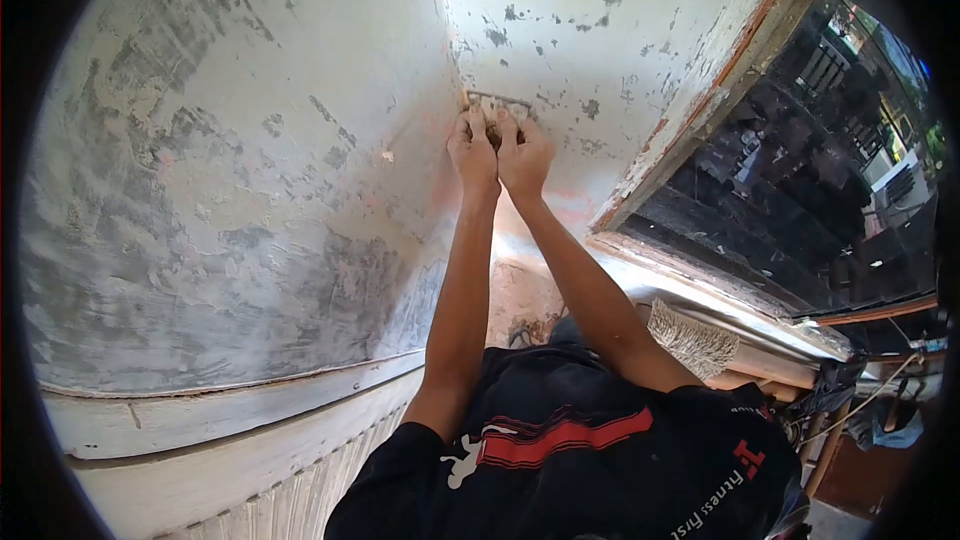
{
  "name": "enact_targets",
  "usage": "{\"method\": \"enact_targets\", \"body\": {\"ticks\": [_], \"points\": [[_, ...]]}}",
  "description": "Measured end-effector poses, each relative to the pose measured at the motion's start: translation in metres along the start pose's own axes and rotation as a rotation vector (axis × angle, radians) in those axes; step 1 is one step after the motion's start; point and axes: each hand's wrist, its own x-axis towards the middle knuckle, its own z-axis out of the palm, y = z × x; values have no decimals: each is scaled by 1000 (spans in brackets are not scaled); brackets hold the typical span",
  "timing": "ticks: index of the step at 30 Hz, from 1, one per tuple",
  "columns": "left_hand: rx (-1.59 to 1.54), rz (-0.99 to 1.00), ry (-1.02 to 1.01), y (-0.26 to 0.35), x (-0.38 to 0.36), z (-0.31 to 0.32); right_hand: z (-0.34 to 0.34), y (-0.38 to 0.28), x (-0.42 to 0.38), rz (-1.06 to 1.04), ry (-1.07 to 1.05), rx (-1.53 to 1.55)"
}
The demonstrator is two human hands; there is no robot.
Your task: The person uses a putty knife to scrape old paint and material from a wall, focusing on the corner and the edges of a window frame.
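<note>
Both hands are raised together against the patchy wall (620,60), close to the inner corner. Between them they grip a wide scraper (500,100), its straight blade edge lying against the wall surface. My left hand (472,148) is closed on the scraper's left side, with the thumb pointing up. On the other side, my right hand (526,155) is closed in the same way. The scraper's handle is mostly hidden by the fingers. Grey patches and flaked paint mark the wall around the blade.
To the left stands another wall (270,160) with rough grey patches and peeling paint. A window frame (720,90) with dark glass (810,150) is on the right. Below it hangs a shaggy beige cloth (690,340). White boards (230,405) run along the lower left.
</note>
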Motion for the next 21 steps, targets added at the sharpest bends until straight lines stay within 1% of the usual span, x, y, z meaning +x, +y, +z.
{"method": "enact_targets", "body": {"ticks": [1,3,4,6,7,9,10,12,13,15,16,18,19,21], "points": [[-1,0,3,0,-1,-1,0,1,-2,0,-3,0],[155,68,24,-3,-8,-1,-6,6,-7,34,-6,-108],[149,74,28,-8,-12,-2,-9,9,-10,26,-11,-107],[84,-62,37,-9,-20,-2,-15,10,-16,176,-48,-106],[84,-64,41,-6,-21,0,-13,9,-15,178,-51,-108],[67,-1,75,8,-17,10,-6,4,-5,-84,57,-119],[69,-5,76,15,-13,13,-5,0,1,-81,55,-121],[60,20,25,27,-6,13,-2,-5,6,24,-55,-141],[64,20,30,26,-9,10,-2,-4,2,28,-59,-139],[95,-34,6,26,-13,8,-3,-3,-2,-85,74,-68],[93,-24,7,19,-12,8,-6,-3,-3,-93,72,-61],[68,-28,-11,13,-20,11,-15,0,-9,134,35,3],[66,-29,-9,15,-21,13,-15,1,-8,134,33,0],[-51,-89,17,22,-22,20,-11,0,-2,16,79,-2]]}}
